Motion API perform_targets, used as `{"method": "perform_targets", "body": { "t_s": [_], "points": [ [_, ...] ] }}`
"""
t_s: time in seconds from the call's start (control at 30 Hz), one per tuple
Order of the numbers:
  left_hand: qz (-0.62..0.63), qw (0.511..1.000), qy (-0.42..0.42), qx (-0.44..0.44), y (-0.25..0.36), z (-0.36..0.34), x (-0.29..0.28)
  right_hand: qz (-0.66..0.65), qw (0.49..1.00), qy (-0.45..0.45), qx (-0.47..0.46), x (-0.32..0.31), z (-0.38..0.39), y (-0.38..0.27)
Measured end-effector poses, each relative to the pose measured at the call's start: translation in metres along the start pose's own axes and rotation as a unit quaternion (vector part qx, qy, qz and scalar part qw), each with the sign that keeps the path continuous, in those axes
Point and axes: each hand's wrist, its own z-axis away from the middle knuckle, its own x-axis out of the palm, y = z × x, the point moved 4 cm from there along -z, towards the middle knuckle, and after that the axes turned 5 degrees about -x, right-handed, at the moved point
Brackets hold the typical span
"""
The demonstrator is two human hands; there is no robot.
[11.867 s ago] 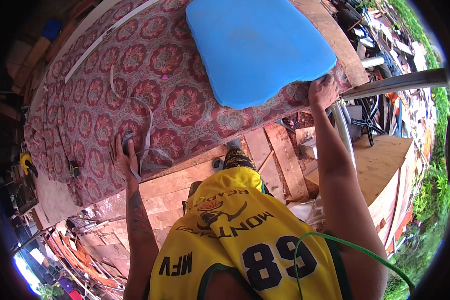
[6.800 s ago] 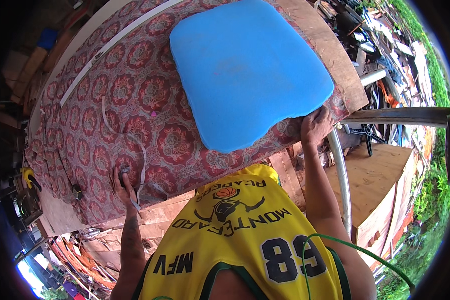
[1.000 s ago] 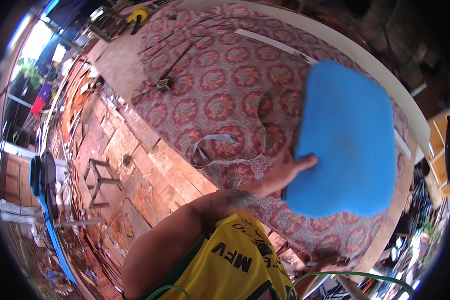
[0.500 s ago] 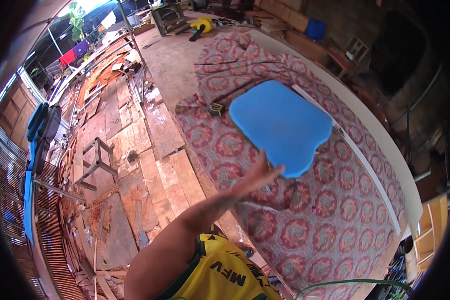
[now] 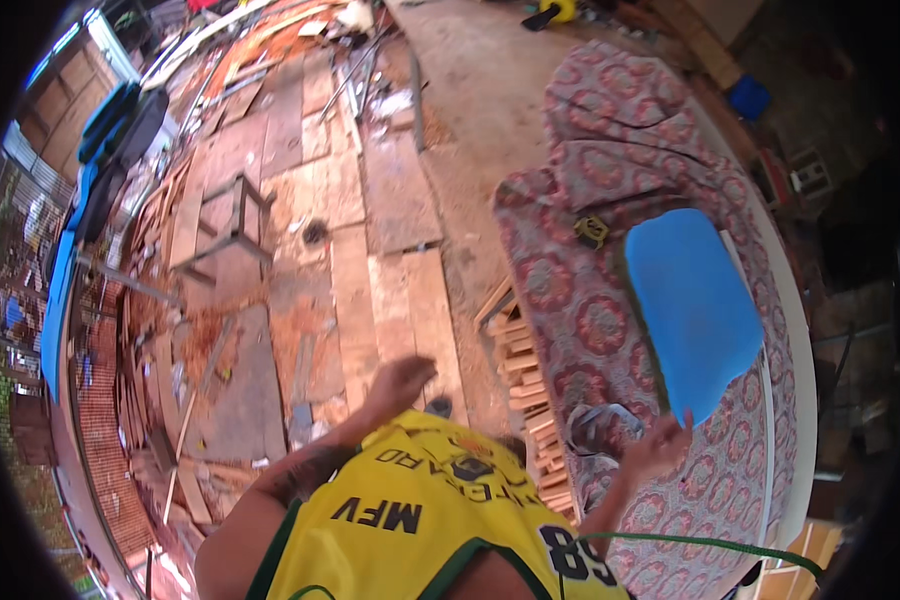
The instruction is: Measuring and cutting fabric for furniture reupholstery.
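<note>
A blue foam pad [image 5: 692,305] lies flat on a red patterned cloth [image 5: 570,290] that covers a long table. My right hand [image 5: 658,450] hovers with spread fingers just below the pad's near edge, blurred, holding nothing. My left hand [image 5: 400,380] hangs over the plank floor with its fingers curled in, and nothing is in it. A small yellow and black tape measure [image 5: 592,231] rests on the cloth left of the pad. My yellow jersey [image 5: 420,520] fills the lower middle.
A stack of short wooden slats [image 5: 527,385] leans at the table's near side. A small stool frame [image 5: 225,215] stands on the plank floor [image 5: 390,200]. Scrap boards pile up at the left [image 5: 160,330]. A white strip [image 5: 790,380] runs along the table's far edge.
The view has swung round, so the table and pad now sit on my right. My left hand has come off the pad and dropped over the floor. My right hand has come up near the pad's edge.
</note>
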Motion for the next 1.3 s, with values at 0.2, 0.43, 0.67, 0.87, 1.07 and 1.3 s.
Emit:
{"method": "perform_targets", "body": {
  "t_s": [0.2, 0.43, 0.67, 0.87, 1.07, 1.3],
  "points": [
    [0.056, 0.991, 0.112, -0.044, 0.01, -0.029, -0.078, -0.137, 0.943, -0.251, -0.172, 0.173, 0.028, -0.151],
    [0.083, 0.99, 0.077, -0.089, 0.016, -0.123, -0.112, -0.233, 0.879, -0.307, -0.281, 0.297, 0.03, -0.221],
    [-0.043, 0.994, 0.095, -0.016, 0.071, -0.292, -0.196, -0.219, 0.876, -0.327, -0.28, 0.453, -0.034, -0.315],
    [-0.039, 0.987, 0.147, 0.055, 0.162, -0.452, -0.27, -0.174, 0.827, -0.425, -0.324, 0.574, -0.093, -0.404],
    [-0.002, 0.976, 0.164, 0.145, 0.228, -0.678, -0.342, -0.081, 0.886, -0.383, -0.248, 0.685, -0.121, -0.407],
    [-0.179, 0.873, 0.302, 0.339, 0.387, -1.054, -0.419, 0.09, 0.974, -0.207, 0.021, 0.746, -0.119, -0.375]
  ]
}}
